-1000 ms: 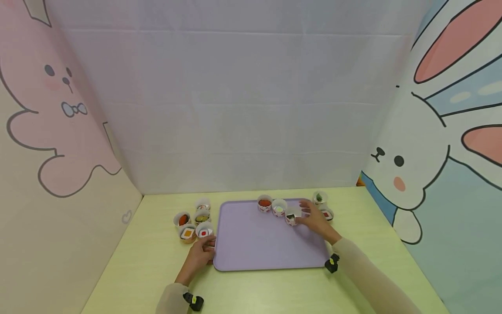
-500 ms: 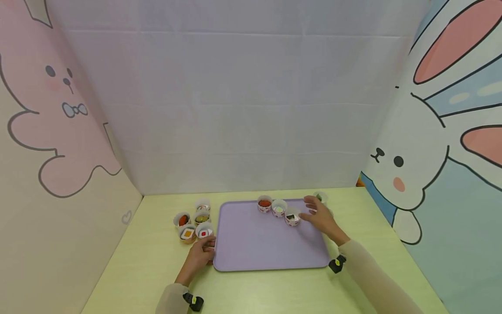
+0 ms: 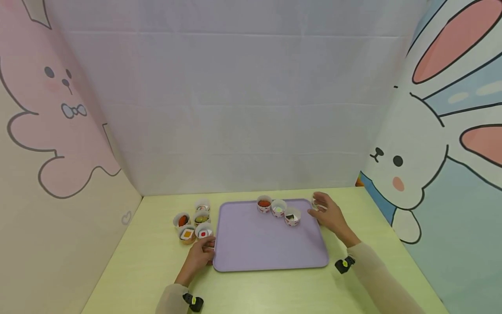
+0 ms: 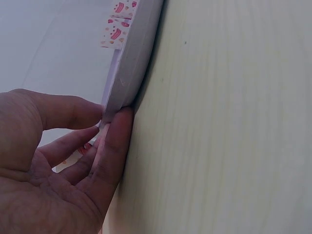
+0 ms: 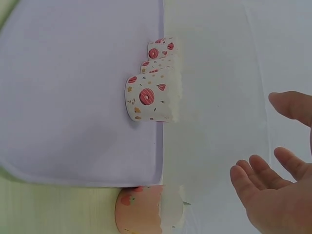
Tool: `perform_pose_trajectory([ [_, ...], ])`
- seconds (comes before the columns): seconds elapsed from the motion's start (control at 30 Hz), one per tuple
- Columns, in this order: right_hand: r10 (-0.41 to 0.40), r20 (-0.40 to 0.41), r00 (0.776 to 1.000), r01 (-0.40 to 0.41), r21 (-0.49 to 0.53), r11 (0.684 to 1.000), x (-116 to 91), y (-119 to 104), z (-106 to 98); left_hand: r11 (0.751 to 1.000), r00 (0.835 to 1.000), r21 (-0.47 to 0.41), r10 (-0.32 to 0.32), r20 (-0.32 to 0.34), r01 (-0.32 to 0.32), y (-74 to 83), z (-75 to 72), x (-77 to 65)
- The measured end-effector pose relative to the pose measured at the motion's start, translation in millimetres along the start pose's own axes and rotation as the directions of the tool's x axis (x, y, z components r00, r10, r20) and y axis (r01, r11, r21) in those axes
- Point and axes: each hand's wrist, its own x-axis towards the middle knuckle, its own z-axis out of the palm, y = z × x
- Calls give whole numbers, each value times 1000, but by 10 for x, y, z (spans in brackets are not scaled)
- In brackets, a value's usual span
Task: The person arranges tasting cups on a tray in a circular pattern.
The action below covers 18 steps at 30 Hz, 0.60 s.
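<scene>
Right grip [image 3: 332,218] shifted rightward, fingers spread, near peach cup [image 5: 139,210], left grip [image 3: 198,255] pinching tray [image 3: 270,246]

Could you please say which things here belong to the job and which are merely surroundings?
Job, apparently:
purple rectangular tray
three white patterned paper cups on it
five round paper cups left of it
pink paper cup beside it

Surroundings:
pale wood-grain table
white creased backdrop
cartoon-printed panels

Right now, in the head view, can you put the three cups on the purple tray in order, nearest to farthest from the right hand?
1. Dark-and-white-filled cup: rightmost, in front.
2. Pale-green-filled cup: middle.
3. Red-orange-filled cup: leftmost, farthest back.
</scene>
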Motion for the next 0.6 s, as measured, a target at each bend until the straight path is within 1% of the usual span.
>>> perform_pose_trajectory([
  [0.1,7,-6,1000,-7,38,999,-29,8,-64,1000,1000,0,9,-1,-9,6,-3,-6],
  [0.2,13,-18,1000,-13,52,999,-56,34,-114,1000,1000,10,21,0,-21,10,-8,-6],
  [0.23,12,-24,1000,-11,52,999,-63,43,-129,1000,1000,15,26,1,-26,10,-8,-6],
  [0.37,-2,-60,998,4,40,999,-79,86,-181,1000,1000,5,3,-4,-3,14,-5,-4],
  [0.43,-4,-78,997,7,39,999,-83,116,-203,1000,1000,7,2,1,-2,9,-6,-4],
  [0.6,13,-112,994,-10,27,1000,-98,202,-240,1000,1000,10,4,-1,-4,-3,-3,2],
])
